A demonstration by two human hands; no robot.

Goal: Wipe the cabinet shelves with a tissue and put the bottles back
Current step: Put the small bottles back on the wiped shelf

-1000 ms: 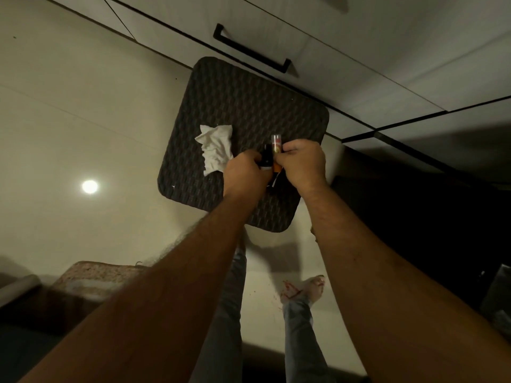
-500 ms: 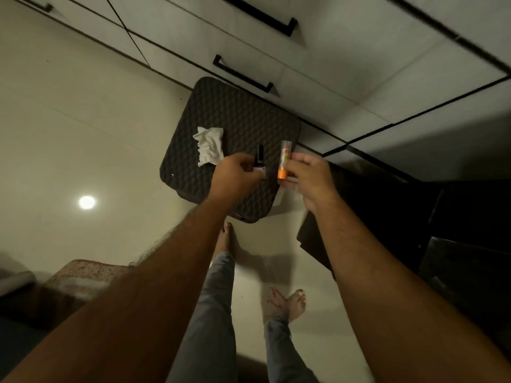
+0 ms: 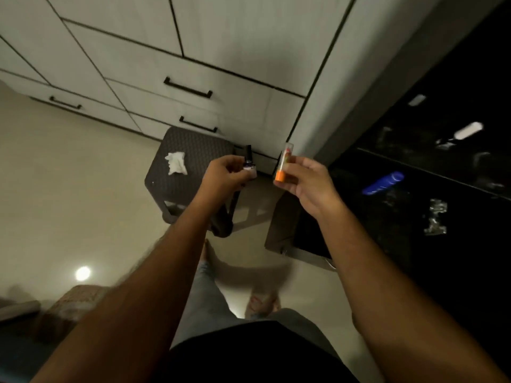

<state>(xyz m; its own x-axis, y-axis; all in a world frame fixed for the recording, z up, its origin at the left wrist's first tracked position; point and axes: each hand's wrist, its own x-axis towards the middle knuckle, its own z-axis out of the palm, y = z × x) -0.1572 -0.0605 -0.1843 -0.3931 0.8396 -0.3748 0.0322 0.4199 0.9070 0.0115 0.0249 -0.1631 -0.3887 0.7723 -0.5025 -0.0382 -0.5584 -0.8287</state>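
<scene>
- Head view: we see the left hand (image 3: 225,175) with fingers curled round a small dark-capped bottle (image 3: 249,164), cap upward, held over the right edge of the dark stool (image 3: 193,150).
- We see the right hand (image 3: 309,181) pinching a slim clear tube with an orange cap (image 3: 283,165), orange end downward, held clear of the stool and towards the open cabinet (image 3: 431,167) at the right.
- We judge both bottles are carried upright and apart so that each can be set down singly on a shelf.
- The crumpled white tissue (image 3: 176,163) lies on the stool top near its left edge, well apart from either hand; we take the wiping to be finished or paused.
- Within the dark cabinet we make out a blue bottle (image 3: 383,183) lying on a shelf, with pale blurred items above that we cannot identify.
- White drawer fronts with black handles (image 3: 188,87) stand behind the stool.
</scene>
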